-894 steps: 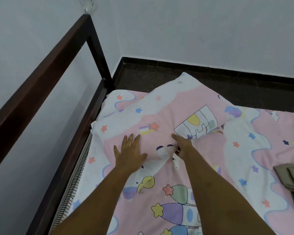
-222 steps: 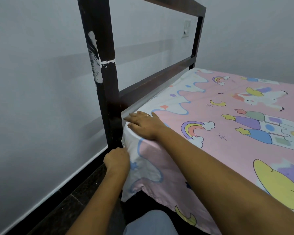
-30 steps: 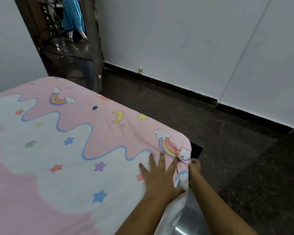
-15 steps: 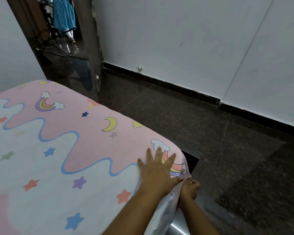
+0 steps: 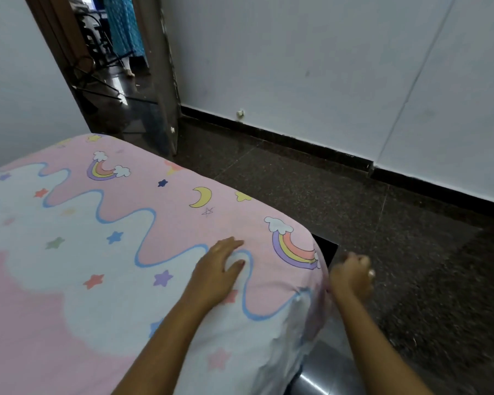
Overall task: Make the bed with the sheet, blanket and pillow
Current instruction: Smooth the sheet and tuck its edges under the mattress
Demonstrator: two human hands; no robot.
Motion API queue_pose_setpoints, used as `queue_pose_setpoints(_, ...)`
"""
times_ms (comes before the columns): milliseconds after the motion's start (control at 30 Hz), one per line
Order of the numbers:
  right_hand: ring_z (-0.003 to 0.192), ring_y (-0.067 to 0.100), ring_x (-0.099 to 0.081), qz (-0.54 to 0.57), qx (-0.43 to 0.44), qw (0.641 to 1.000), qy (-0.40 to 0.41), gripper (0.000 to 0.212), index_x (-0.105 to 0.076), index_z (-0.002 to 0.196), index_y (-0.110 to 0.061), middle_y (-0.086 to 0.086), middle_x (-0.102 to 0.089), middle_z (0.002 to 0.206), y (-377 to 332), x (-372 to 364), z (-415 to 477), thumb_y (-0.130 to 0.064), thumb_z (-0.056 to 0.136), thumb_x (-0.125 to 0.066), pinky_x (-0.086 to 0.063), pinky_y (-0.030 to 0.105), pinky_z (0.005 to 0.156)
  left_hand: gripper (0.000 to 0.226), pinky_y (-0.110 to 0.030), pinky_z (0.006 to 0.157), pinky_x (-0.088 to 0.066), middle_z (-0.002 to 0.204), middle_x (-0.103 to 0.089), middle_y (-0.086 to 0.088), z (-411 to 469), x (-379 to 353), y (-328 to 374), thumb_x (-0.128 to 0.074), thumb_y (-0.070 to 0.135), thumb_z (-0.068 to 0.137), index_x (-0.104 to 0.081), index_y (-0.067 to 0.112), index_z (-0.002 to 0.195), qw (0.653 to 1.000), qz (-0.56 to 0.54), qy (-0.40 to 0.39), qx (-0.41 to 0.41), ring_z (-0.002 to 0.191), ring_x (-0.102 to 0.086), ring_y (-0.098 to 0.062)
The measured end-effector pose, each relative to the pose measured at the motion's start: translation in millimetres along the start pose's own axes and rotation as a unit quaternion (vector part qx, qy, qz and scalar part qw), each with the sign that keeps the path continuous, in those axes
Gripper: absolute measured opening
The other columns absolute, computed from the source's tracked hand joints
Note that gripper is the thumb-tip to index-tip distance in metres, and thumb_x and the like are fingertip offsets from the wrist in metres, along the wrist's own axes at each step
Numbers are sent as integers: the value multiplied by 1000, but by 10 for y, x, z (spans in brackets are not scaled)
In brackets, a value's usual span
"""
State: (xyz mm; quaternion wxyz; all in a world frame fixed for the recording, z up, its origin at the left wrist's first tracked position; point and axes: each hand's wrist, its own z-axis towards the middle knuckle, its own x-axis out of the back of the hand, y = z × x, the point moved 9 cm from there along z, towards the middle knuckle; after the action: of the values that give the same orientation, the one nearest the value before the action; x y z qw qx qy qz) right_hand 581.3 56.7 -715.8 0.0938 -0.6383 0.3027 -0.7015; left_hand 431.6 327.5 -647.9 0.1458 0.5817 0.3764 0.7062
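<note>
The pink and white sheet [image 5: 103,252], printed with rainbows, stars and moons, lies smooth over the mattress and wraps its near right corner [image 5: 305,283]. My left hand [image 5: 217,272] rests flat on the sheet just left of that corner, fingers straight. To the right of the corner, my right hand [image 5: 351,277] hangs over the floor and off the sheet. It is blurred, with its fingers curled and nothing in them. No blanket or pillow is in view.
A dark bed-frame corner [image 5: 325,249] pokes out beyond the mattress. Dark speckled floor [image 5: 382,223] runs to the right and ahead, up to white walls with a black skirting [image 5: 297,138]. An open doorway [image 5: 111,67] lies at the far left.
My right hand has let go of the sheet at the corner and moved out to the right. My left hand has slid a little leftward on the sheet.
</note>
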Motion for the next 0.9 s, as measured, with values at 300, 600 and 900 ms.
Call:
queue_pose_setpoints(300, 109, 12, -58, 7, 660, 735, -152, 45, -57, 124, -24, -7, -61, 123, -1730, -336, -2960, -40, 82, -49, -47, 31, 92, 40, -31, 106, -34, 132, -56, 0, -718, 665, -984, -49, 3, 91, -56, 18, 127, 973, -71, 131, 177, 124, -50, -21)
queue_pose_setpoints(600, 146, 16, -14, -269, 495, 807, -176, 70, -17, 149, -42, -10, -14, 159, -1429, -546, -931, -61, 84, 3, -12, 45, 115, 50, -39, 117, -5, 157, -12, 16, -1051, 486, -1040, -37, 39, 99, -22, 38, 147, 971, 158, 18, 179, 146, -6, -6)
queue_pose_setpoints(900, 140, 25, -33, -182, 633, 705, -263, 69, -38, 145, -26, 4, -35, 152, -1738, -871, -2698, -55, 92, -4, -26, 51, 110, 49, -42, 117, -7, 157, -15, 11, -1109, 601, -1063, -24, 33, 100, -19, 31, 149, 956, 203, 81, 196, 146, -7, -11)
